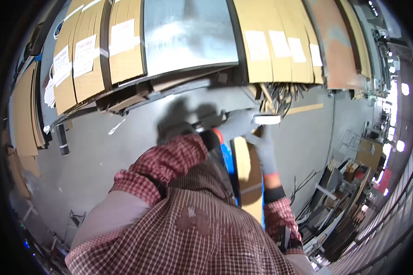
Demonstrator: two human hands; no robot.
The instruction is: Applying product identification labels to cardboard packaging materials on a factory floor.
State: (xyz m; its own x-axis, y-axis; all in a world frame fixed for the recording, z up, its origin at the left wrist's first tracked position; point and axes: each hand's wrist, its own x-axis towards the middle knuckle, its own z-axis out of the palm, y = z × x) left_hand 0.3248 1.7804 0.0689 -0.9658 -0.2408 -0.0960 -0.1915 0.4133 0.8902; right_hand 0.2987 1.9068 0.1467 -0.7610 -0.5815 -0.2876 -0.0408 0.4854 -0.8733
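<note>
**A:** What surrounds the worker here?

**B:** Tall stacks of flat cardboard sheets [96, 50], some with white paper labels, lean along the top of the frame, with a grey metal panel [188, 34] between them. A second run of cardboard [280, 43] stands to the right of that panel. The concrete floor [101, 151] below is grey, with a small white scrap on it. Far right, a cluttered pile of boards and racks [339, 201] sits beside a railing.

**A:** Anything blocking the view?

**B:** The person's own checked red shirt [192, 220] fills the lower middle and hides much of the upright brown cardboard piece [248, 169] in front of the body. A tangle of dark strapping [280, 98] hangs under the right-hand stack.

**A:** And the hands?

**B:** Both wear grey gloves with orange cuffs. The left hand [236, 124] is curled closed around a flat white strip-like object [267, 119], which juts out to the right at the top of the brown cardboard piece, just below the stacks. The right hand [261, 145] reaches up from below, fingers loosely extended and together, touching the underside near that white object. Whether it grips anything cannot be told.
</note>
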